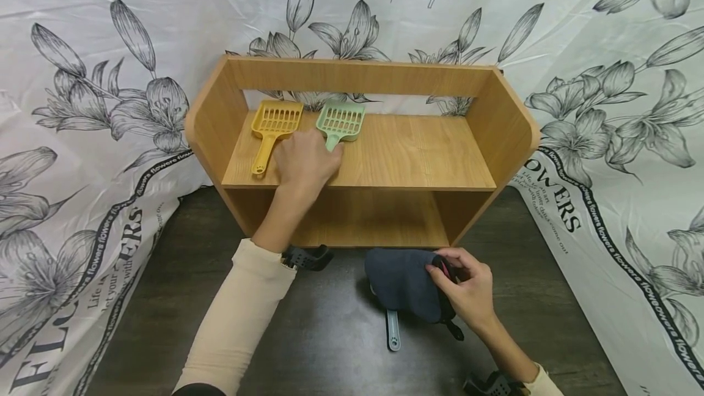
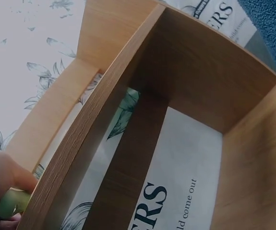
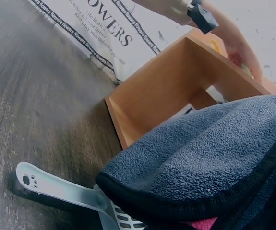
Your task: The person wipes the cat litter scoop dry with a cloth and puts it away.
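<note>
— Over the bench (image 1: 308, 347), off the shelf's (image 1: 418, 157) front edge?
— Dark cloth (image 1: 398, 280), pinched at one side in the right grip (image 1: 467, 283).
— Green scoop (image 1: 340, 130)?
— On the shelf, near the back edge, held in the left grip (image 1: 308, 157); best, probably, to pinch firmly, clear of the yellow scoop (image 1: 265, 151).

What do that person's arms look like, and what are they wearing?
The left sleeve is cream and wrinkled; only a little of the matching right sleeve shows. Black gadgets sit at both wrists. The left grip and right grip wear no gloves.
</note>
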### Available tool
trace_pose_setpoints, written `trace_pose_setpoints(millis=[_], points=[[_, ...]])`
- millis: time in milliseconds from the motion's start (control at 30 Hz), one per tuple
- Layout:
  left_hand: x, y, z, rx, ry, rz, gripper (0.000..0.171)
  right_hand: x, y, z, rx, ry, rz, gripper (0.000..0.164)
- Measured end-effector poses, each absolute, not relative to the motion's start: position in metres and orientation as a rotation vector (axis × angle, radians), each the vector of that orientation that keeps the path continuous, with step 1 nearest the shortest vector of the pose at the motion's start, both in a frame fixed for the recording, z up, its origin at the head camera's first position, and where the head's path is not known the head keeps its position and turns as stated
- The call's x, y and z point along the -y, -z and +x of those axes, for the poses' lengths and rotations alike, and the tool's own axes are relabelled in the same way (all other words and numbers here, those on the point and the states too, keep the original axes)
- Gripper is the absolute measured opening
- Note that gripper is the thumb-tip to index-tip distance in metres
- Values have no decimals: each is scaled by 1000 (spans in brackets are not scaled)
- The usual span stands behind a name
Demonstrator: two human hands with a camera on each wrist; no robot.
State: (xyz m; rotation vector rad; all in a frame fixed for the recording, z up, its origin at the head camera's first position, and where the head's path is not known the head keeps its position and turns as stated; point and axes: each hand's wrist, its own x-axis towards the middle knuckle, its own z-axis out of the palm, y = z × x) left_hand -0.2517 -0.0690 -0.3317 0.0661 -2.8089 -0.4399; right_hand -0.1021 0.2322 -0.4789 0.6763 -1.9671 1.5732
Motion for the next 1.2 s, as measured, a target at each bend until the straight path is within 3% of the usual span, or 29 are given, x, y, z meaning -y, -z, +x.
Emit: trace_pose_setpoints(millis=[400,600,700,1033,1200], points=[[69,330,-246,2827,382,79,70,-238,475,-104,1954,-1577,662,27],[75,325,-238,2778,396,91,78,-244,470,-106,1945,-1605,666,35],[79,325,-231,2602,437,0,72,-249,467,-104,1966,-1598,641,36],[92,341,-192,1783,516,-529,24,-270,459,-100,2097,-1665,500,28],[90,366,-168,1682,521,-716,20,-281,455,-99,2111,-1699,440,25]])
